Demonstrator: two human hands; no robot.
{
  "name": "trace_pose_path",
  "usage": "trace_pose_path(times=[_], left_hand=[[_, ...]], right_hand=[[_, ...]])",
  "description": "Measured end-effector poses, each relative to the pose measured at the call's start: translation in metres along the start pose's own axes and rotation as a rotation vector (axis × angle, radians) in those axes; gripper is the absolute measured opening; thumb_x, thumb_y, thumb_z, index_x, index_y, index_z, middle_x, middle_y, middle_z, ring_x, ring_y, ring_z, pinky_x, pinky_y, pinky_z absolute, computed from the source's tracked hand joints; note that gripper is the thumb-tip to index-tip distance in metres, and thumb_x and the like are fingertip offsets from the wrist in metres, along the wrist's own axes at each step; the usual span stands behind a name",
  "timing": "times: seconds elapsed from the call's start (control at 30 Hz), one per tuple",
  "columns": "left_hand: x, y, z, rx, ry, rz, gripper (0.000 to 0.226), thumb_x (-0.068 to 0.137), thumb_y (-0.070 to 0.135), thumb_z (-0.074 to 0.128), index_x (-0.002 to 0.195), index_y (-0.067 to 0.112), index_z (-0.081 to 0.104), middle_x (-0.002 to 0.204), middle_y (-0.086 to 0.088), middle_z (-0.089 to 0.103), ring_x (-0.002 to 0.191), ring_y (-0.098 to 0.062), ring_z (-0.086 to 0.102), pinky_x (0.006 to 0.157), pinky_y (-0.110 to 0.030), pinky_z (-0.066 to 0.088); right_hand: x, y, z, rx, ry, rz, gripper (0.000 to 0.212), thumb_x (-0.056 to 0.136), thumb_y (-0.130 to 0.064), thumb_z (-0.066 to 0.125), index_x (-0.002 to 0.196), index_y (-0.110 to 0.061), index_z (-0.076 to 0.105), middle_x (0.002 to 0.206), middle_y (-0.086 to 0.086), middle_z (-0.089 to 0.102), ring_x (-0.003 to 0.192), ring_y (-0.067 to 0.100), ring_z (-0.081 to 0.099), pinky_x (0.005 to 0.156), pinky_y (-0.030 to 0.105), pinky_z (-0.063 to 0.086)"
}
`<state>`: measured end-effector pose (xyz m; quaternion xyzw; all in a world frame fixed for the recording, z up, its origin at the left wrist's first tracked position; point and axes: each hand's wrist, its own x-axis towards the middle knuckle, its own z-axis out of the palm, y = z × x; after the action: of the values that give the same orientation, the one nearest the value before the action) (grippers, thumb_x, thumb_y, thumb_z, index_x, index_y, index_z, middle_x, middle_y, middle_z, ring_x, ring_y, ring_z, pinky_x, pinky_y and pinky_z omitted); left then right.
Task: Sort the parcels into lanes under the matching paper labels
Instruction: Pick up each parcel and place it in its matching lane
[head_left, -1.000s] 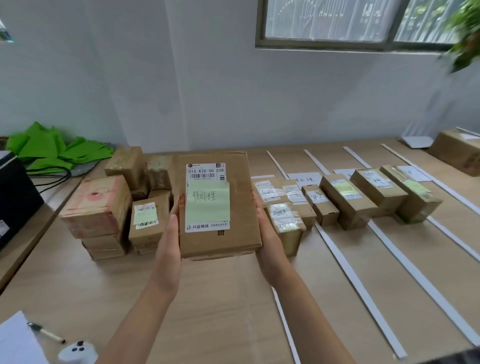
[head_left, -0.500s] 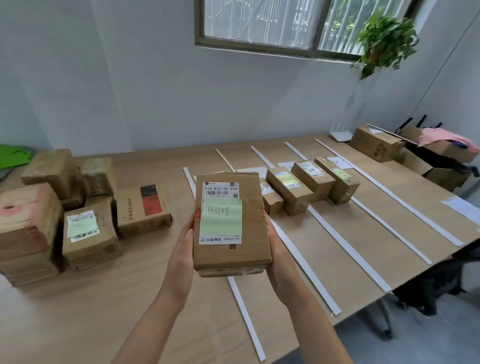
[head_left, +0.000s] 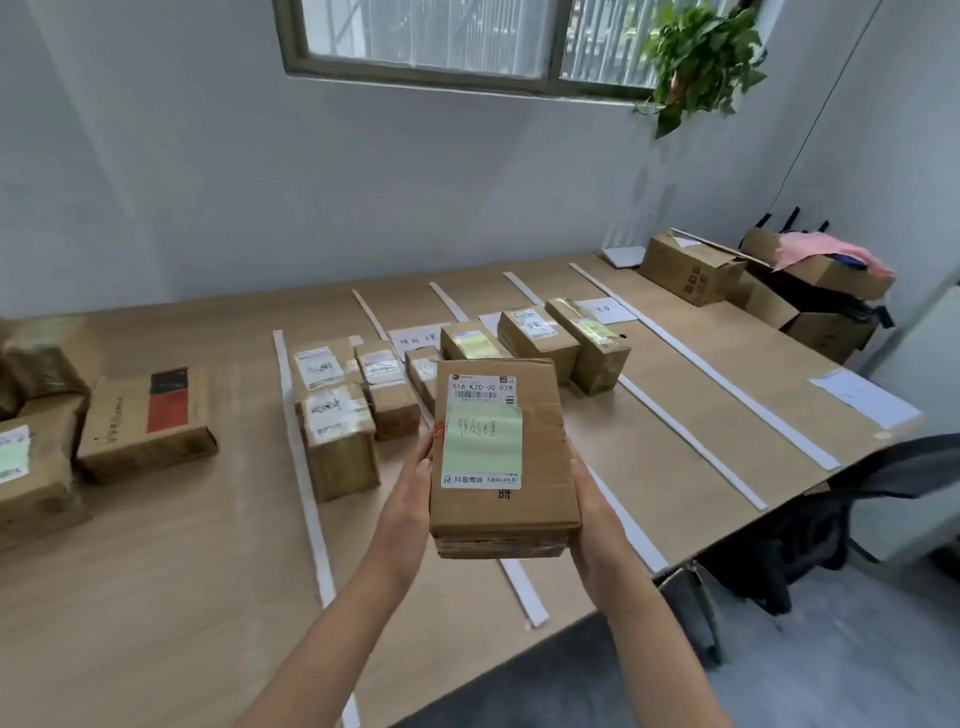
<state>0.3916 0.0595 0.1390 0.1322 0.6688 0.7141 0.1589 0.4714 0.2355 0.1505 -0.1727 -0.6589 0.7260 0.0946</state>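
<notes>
I've got a cardboard parcel (head_left: 503, 462) w/ green sticky note (head_left: 483, 439) held up off the table (head_left: 156, 571), left hand (head_left: 410, 499) & right hand (head_left: 592, 512) clamping its sides. Behind it, sorted parcels (head_left: 340, 441) sit btwn white strips (head_left: 304, 457); paper label (head_left: 415, 340) lies further back.

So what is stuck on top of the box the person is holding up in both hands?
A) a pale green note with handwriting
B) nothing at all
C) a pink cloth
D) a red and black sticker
A: the held box, gripped by the left hand and right hand, carries a pale green handwritten note over its white shipping label.
</notes>
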Motion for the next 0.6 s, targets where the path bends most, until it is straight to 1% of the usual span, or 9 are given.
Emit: trace_pose_path(times=[0.07, 0.1, 0.17, 0.23, 0.3, 0.4, 0.47, 0.53, 0.6], left_hand=[[0.005, -0.009, 0.037, 0.011, -0.027, -0.021, 0.039, 0.108, 0.042, 0.027, 0.144, 0.046, 0.041, 0.129, 0.015, 0.062, 0.112, 0.007, 0.059, 0.085, -0.011, 0.051], [0.008, -0.015, 0.053, 0.016, -0.039, -0.034, 0.039, 0.108, 0.041, 0.027, 0.144, 0.046, 0.041, 0.130, 0.015, 0.062, 0.113, 0.006, 0.059, 0.084, -0.011, 0.052], [0.012, -0.029, 0.078, 0.025, -0.049, -0.060, 0.040, 0.108, 0.042, 0.025, 0.145, 0.046, 0.040, 0.134, 0.013, 0.061, 0.119, 0.000, 0.058, 0.093, -0.020, 0.053], [0.018, -0.046, 0.093, 0.040, -0.040, -0.079, 0.040, 0.108, 0.046, 0.024, 0.145, 0.048, 0.038, 0.136, 0.014, 0.058, 0.124, -0.004, 0.056, 0.099, -0.028, 0.052], [0.025, -0.061, 0.104, 0.041, -0.018, -0.119, 0.041, 0.106, 0.050, 0.025, 0.145, 0.050, 0.037, 0.135, 0.016, 0.058, 0.124, -0.003, 0.056, 0.096, -0.025, 0.052], [0.043, -0.079, 0.115, 0.037, 0.007, -0.195, 0.044, 0.103, 0.057, 0.023, 0.145, 0.053, 0.034, 0.134, 0.019, 0.058, 0.121, 0.001, 0.056, 0.089, -0.017, 0.052], [0.063, -0.096, 0.121, 0.020, 0.055, -0.236, 0.045, 0.102, 0.057, 0.023, 0.146, 0.053, 0.032, 0.138, 0.021, 0.053, 0.125, 0.001, 0.052, 0.095, -0.018, 0.049], [0.086, -0.115, 0.126, 0.009, 0.098, -0.267, 0.045, 0.102, 0.060, 0.023, 0.145, 0.055, 0.032, 0.143, 0.022, 0.049, 0.133, -0.002, 0.045, 0.109, -0.029, 0.042], [0.108, -0.131, 0.130, -0.014, 0.123, -0.304, 0.047, 0.100, 0.062, 0.022, 0.146, 0.055, 0.030, 0.146, 0.023, 0.045, 0.137, -0.002, 0.040, 0.117, -0.036, 0.034]], right_hand=[[0.004, 0.012, -0.039, -0.004, 0.044, 0.038, 0.050, 0.095, -0.068, 0.039, 0.144, -0.057, 0.036, 0.144, -0.017, 0.054, 0.133, 0.011, 0.051, 0.111, 0.050, 0.042], [0.007, 0.018, -0.057, 0.003, 0.059, 0.061, 0.053, 0.093, -0.069, 0.042, 0.144, -0.057, 0.033, 0.141, -0.015, 0.057, 0.132, 0.014, 0.053, 0.112, 0.052, 0.041], [0.013, 0.027, -0.084, 0.022, 0.078, 0.103, 0.046, 0.096, -0.062, 0.044, 0.141, -0.053, 0.037, 0.125, -0.012, 0.068, 0.121, 0.016, 0.061, 0.106, 0.050, 0.046], [0.020, 0.032, -0.102, 0.018, 0.066, 0.126, 0.035, 0.100, -0.053, 0.045, 0.134, -0.049, 0.046, 0.115, -0.011, 0.072, 0.110, 0.012, 0.068, 0.095, 0.041, 0.053], [0.032, 0.038, -0.114, 0.012, 0.057, 0.165, 0.030, 0.102, -0.047, 0.047, 0.131, -0.046, 0.051, 0.113, -0.012, 0.073, 0.103, 0.007, 0.070, 0.086, 0.035, 0.055], [0.061, 0.055, -0.128, 0.036, 0.062, 0.255, 0.028, 0.105, -0.034, 0.047, 0.130, -0.043, 0.055, 0.109, -0.010, 0.075, 0.101, 0.010, 0.072, 0.088, 0.042, 0.058], [0.088, 0.066, -0.136, 0.076, 0.045, 0.318, 0.029, 0.105, -0.029, 0.047, 0.129, -0.043, 0.058, 0.113, -0.005, 0.074, 0.105, 0.016, 0.071, 0.088, 0.044, 0.059], [0.117, 0.080, -0.141, 0.089, 0.037, 0.362, 0.029, 0.106, -0.030, 0.046, 0.128, -0.043, 0.059, 0.117, -0.003, 0.073, 0.109, 0.018, 0.070, 0.086, 0.041, 0.058], [0.145, 0.091, -0.144, 0.081, 0.025, 0.392, 0.029, 0.106, -0.037, 0.042, 0.129, -0.040, 0.059, 0.120, -0.004, 0.072, 0.112, 0.016, 0.068, 0.085, 0.037, 0.056]])
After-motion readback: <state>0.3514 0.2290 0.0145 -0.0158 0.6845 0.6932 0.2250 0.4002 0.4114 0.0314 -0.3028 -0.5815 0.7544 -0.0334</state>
